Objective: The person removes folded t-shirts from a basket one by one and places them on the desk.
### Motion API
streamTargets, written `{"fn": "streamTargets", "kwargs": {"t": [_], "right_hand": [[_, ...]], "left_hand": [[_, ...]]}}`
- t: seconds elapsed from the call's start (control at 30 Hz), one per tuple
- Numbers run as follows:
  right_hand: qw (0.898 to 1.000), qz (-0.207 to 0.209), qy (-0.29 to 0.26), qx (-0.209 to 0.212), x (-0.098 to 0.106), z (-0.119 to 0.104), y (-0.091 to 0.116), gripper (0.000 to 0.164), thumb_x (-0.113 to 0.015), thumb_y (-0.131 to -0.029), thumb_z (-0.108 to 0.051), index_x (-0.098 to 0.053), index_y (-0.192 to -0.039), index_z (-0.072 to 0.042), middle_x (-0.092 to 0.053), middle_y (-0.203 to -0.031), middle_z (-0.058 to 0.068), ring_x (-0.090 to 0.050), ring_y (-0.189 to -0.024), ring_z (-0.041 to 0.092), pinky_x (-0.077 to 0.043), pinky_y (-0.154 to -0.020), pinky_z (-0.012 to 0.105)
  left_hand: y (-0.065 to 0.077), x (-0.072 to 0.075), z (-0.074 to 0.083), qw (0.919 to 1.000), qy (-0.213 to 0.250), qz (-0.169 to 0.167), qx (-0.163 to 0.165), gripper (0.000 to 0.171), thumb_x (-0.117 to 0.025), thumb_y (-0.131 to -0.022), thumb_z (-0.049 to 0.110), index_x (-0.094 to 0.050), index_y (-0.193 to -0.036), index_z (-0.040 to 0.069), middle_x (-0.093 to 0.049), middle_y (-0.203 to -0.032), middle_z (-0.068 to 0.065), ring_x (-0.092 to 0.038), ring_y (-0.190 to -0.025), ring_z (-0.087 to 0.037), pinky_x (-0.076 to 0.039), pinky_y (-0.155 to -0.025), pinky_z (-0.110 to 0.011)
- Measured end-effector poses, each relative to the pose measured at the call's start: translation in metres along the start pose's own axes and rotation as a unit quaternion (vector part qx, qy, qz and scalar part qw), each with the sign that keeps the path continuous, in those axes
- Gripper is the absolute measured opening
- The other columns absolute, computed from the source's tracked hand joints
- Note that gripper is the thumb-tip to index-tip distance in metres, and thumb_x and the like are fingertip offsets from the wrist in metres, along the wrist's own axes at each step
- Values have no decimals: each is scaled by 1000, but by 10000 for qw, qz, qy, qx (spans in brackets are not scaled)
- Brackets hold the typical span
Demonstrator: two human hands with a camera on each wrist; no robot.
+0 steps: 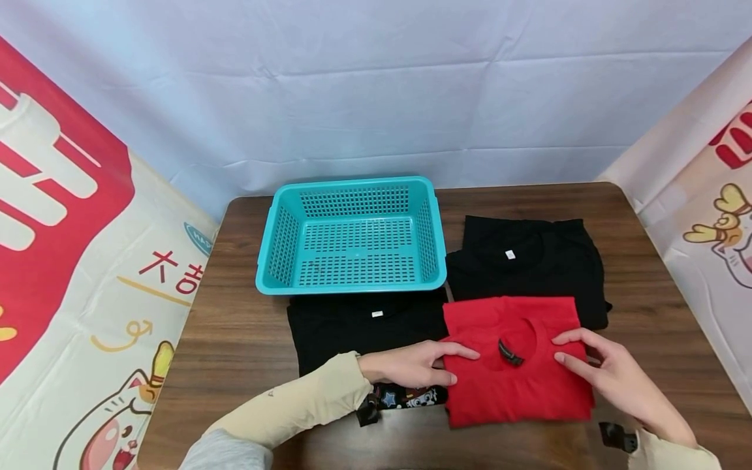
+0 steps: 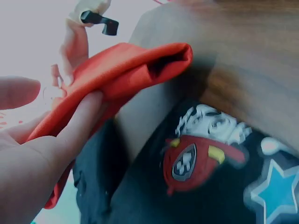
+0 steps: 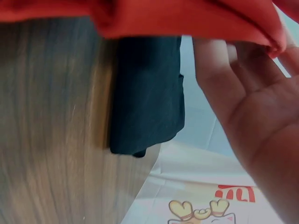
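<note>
A folded red T-shirt (image 1: pixel 493 401) with a dark neck label is held between both hands at the front right. My left hand (image 1: pixel 408 365) grips its left edge; in the left wrist view, fingers lie on both faces of the folded cloth (image 2: pixel 126 70). The right hand (image 1: pixel 613 375) holds the opposite edge, and the right wrist view shows fingers beneath the cloth. Below the left hand lies a folded black T-shirt (image 1: pixel 335 326) with a cartoon print (image 2: pixel 201 158). Another folded black T-shirt (image 1: pixel 564 261) lies behind the red one, which overlaps its front part.
A turquoise plastic basket (image 1: pixel 352 289) stands at the back left of the wooden table (image 1: pixel 229 339), bare inside, its front against the left black T-shirt. A pale cloth (image 1: pixel 376 98) hangs behind the table, with printed sheets (image 1: pixel 88 365) at the sides.
</note>
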State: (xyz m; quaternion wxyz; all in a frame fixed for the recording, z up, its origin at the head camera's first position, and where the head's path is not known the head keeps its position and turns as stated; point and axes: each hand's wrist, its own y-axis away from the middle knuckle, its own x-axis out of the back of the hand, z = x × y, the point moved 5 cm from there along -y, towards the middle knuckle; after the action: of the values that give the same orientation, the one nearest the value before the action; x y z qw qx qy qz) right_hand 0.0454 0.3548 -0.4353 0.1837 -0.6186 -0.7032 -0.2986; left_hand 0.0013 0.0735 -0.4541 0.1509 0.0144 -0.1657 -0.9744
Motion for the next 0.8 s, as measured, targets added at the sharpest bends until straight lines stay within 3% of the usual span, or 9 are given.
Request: {"fn": "streamTargets", "kwargs": {"t": [0.07, 0.23, 0.3, 0.4, 0.43, 0.53, 0.63, 0.67, 0.8], "right_hand": [[10000, -11, -2, -23, 0, 4, 1, 24, -68, -90, -19, -62, -112, -12, -58, -98, -8, -57, -78, 6, -51, -60, 24], [10000, -50, 78, -13, 1, 14, 5, 24, -70, -89, -15, -62, -111, -10, -58, -95, -8, -57, -76, 6, -50, -59, 23], [9998, -107, 117, -86, 1, 18, 6, 25, -70, -88, -15, -61, -111, -10, -59, -95, -8, -56, -76, 5, -50, -59, 23], [9995, -193, 171, -201, 1, 23, 8, 27, -71, -87, -15, -61, -112, -8, -59, -96, -6, -56, -76, 5, -50, -60, 23], [9992, -229, 184, -268, 1, 24, 9, 28, -71, -87, -16, -61, -112, -8, -59, -95, -5, -55, -76, 4, -50, -59, 23], [9983, -367, 206, -407, 0, 29, 11, 30, -72, -86, -16, -61, -112, -7, -60, -95, -1, -54, -74, 5, -49, -58, 23], [9967, -546, 234, -550, -2, 33, 12, 30, -71, -87, -17, -61, -113, -7, -60, -95, 2, -53, -74, 5, -48, -58, 23], [9962, -596, 249, -590, -2, 34, 13, 30, -71, -87, -17, -61, -113, -7, -60, -96, 3, -53, -75, 5, -48, -58, 23], [9932, -791, 381, -771, -1, 38, 14, 31, -71, -86, -18, -60, -113, -7, -60, -99, 4, -52, -78, 4, -47, -60, 22]], "left_hand": [[-3, -3, 0, 10000, 23, -43, 29, 49, -53, -96, 6, -44, -143, 16, -41, -55, -3, -36, -44, -10, -38, -51, -17], [-11, -9, -3, 9995, 163, -181, 188, 49, -54, -96, 8, -44, -143, 17, -36, -52, 1, -34, -45, -10, -37, -57, -15], [-14, -11, -3, 9987, 406, -184, 260, 49, -52, -97, 6, -44, -143, 16, -40, -54, -3, -45, -49, -12, -44, -65, -12], [-18, -14, -4, 9957, 846, -195, 315, 48, -50, -97, 3, -43, -143, 13, -55, -80, 4, -60, -73, -7, -52, -83, -17], [-20, -15, -5, 9940, 1009, -193, 365, 48, -50, -97, 2, -43, -144, 12, -54, -82, 2, -60, -76, -9, -53, -87, -20], [-23, -20, -7, 9907, 1252, -184, 495, 48, -49, -97, 1, -43, -144, 11, -51, -114, 10, -59, -91, -4, -54, -91, -26], [-26, -26, -11, 9877, 1406, -98, 683, 48, -50, -96, 0, -45, -143, 11, -54, -117, 5, -60, -91, -7, -54, -90, -27], [-27, -27, -12, 9866, 1460, -70, 719, 48, -50, -96, 0, -45, -143, 11, -51, -126, 6, -60, -98, -7, -55, -90, -28], [-29, -31, -15, 9775, 1894, -24, 926, 46, -50, -97, 0, -46, -141, 9, -57, -125, 0, -60, -101, -10, -54, -93, -34]]}}
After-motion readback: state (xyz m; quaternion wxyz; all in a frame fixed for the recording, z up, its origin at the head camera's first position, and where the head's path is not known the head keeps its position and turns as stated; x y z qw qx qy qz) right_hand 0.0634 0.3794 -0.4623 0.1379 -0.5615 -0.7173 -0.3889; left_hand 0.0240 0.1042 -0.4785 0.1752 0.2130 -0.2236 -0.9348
